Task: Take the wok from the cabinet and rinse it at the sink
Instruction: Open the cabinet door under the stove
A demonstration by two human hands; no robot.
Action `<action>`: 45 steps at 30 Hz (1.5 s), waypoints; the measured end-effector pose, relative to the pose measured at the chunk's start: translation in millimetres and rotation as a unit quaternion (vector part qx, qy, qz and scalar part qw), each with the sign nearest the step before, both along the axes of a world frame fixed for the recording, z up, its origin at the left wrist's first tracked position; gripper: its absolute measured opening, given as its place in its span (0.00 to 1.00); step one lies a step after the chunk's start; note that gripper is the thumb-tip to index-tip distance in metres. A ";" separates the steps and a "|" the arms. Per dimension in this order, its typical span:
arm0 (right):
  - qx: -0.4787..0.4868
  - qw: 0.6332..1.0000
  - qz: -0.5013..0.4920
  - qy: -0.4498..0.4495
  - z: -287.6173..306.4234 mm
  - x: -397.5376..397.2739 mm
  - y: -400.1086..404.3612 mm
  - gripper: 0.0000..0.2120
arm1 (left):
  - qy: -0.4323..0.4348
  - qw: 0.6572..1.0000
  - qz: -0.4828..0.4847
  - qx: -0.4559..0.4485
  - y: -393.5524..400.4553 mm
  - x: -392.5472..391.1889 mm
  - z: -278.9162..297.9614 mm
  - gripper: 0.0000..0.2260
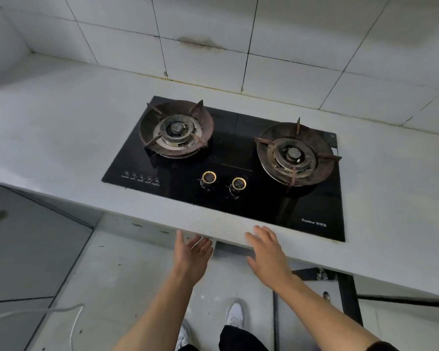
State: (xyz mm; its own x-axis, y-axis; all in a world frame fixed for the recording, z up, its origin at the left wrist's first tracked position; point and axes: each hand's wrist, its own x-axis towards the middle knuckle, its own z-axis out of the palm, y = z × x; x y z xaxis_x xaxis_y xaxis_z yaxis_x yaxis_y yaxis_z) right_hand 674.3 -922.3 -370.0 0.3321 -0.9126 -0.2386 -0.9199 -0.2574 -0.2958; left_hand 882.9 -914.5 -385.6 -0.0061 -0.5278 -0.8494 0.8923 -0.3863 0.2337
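Observation:
No wok and no sink are in view. My left hand reaches forward with straight fingers just below the front edge of the white counter, holding nothing. My right hand is stretched out beside it, fingers straight, its fingertips over the counter's front edge in front of the stove. Below the counter at the right an open cabinet door with a dark frame shows; the cabinet's inside is hidden by the counter.
A black glass two-burner gas stove is set into the counter, with two knobs near its front. White tiled wall behind. A white cable lies on the tiled floor at the left. My white shoes stand below.

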 end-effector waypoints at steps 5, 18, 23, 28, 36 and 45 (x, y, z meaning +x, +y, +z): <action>0.007 1.000 -0.016 -0.007 -1.0 1.7 1.2 0.28 | 0.048 0.996 0.073 -0.004 -6.6 -6.1 -7.2 0.38; -0.026 0.999 -0.017 0.036 -0.3 5.8 6.1 0.30 | -0.041 0.999 0.001 0.001 32.3 0.7 -20.5 0.16; -0.027 0.999 -0.017 0.032 2.0 11.4 6.8 0.29 | -0.191 0.974 -0.101 0.062 64.4 8.6 -22.3 0.10; -0.017 1.000 -0.016 0.007 5.8 18.0 20.9 0.31 | -0.400 0.889 -0.177 0.139 93.8 9.4 -8.7 0.16; -0.024 1.000 0.021 -0.002 12.0 56.7 60.6 0.28 | -0.614 0.742 -0.261 0.065 154.9 44.7 -15.7 0.26; 0.018 0.996 0.086 0.014 21.0 128.0 90.3 0.28 | -0.729 0.488 -0.480 0.017 206.0 102.8 -18.7 0.41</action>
